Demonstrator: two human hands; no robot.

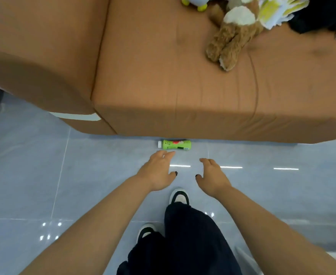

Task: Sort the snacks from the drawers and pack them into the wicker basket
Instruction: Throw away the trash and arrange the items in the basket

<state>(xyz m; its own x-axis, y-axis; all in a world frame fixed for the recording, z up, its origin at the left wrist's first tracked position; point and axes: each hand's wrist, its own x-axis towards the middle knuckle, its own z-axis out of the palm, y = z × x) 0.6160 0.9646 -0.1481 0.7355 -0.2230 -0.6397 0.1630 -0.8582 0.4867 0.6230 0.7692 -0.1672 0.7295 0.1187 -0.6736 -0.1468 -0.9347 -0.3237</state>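
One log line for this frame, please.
left hand: open, reaching | right hand: open, empty | green plastic bottle, white cap: lying on grey tiled floor at brown sofa base | not grasped

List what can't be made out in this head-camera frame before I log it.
- Green bottle on the floor: label print too small and blurred; its far side is tucked under the sofa edge.
- Brown plush toy: upper part cut off by the top edge.
- Blue plush with yellow feet, papers, dark cloth: cropped by the top edge.
- Wicker basket, drawers: out of frame.
- Left hand, right hand: palms face down, undersides unseen.
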